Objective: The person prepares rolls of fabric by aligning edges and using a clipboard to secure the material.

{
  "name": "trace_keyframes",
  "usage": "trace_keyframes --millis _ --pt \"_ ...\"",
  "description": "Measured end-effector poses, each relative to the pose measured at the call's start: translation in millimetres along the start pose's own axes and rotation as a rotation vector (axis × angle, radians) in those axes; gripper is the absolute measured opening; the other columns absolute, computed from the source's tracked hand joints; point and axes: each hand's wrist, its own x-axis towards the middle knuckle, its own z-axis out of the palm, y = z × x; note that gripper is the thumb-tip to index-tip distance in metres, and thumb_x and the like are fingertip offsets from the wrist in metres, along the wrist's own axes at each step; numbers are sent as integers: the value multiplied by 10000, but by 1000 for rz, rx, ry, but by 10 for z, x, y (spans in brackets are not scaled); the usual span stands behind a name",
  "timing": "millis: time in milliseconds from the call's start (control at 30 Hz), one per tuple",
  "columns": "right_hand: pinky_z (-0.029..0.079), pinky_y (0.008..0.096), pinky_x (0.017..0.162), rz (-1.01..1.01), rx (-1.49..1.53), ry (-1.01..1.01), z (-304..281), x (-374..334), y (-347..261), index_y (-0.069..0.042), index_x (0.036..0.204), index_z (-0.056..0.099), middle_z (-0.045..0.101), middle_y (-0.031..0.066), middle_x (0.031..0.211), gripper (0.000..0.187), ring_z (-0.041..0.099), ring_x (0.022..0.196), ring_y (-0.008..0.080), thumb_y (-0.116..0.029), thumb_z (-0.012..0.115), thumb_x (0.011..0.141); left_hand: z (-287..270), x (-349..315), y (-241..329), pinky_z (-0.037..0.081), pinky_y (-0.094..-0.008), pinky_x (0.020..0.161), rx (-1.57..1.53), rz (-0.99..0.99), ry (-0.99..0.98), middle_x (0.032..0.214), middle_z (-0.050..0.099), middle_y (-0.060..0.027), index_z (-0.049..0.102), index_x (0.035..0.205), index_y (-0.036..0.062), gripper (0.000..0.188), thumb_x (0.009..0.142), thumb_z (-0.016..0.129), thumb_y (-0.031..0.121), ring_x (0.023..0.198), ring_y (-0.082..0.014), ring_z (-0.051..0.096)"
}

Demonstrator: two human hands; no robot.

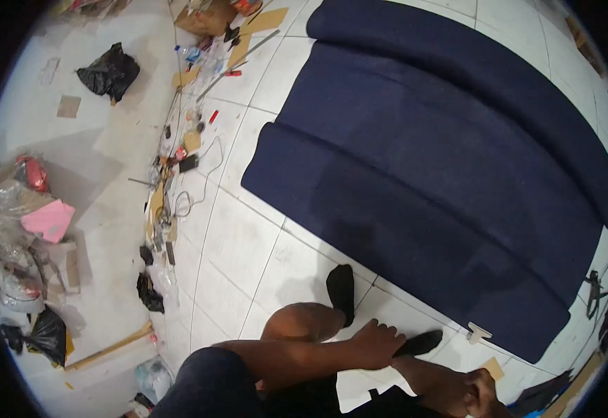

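A large dark blue sheet [422, 160], rippled in broad folds, is spread over the white tiled floor. A pale, wide clip [478, 332] sits at its near edge. My left hand [377, 343] is beside my black-socked right foot [419, 343], its fingers bent inward. Nothing shows in it. My right hand [481, 393] is low at the right, fingers curled in; whatever they may hold is hidden. Next to it lies a small tan piece of cardboard [490, 368]. Both hands are apart from the sheet. My other socked foot [342, 294] stands near the sheet's edge.
Along the wall at left runs a strip of clutter: a cable [206, 174], a dark phone-like box [188, 164] and cardboard scraps. Further left are plastic bags [15, 279], a pink piece [48, 221] and a black bag [110, 72]. A black strap-like item [595, 289] lies at right.
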Motion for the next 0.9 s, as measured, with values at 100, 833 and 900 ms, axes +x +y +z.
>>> trace_keyframes --millis 100,833,900 --pt "445 405 612 -52 -171 -246 43 -81 -69 -22 826 575 542 144 756 298 550 690 301 -319 592 815 358 -146 -22 469 -467 778 -140 -139 117 990 605 -174 514 1159 44 473 844 576 392 901 -347 611" --pt "476 372 863 679 -78 228 -562 -1349 -1385 -28 1018 647 661 159 1013 439 625 969 273 -432 591 856 1753 -3355 -37 524 -383 642 -682 -960 1161 665 625 -67 638 926 46 317 781 669 326 643 -243 621" --pt "480 368 867 709 -73 342 -566 -1817 -977 -31 1053 639 663 174 1003 441 632 967 267 -426 588 862 1866 -3271 -187 532 -406 628 -682 -996 1121 704 611 -39 625 1004 65 373 788 668 366 654 -215 605"
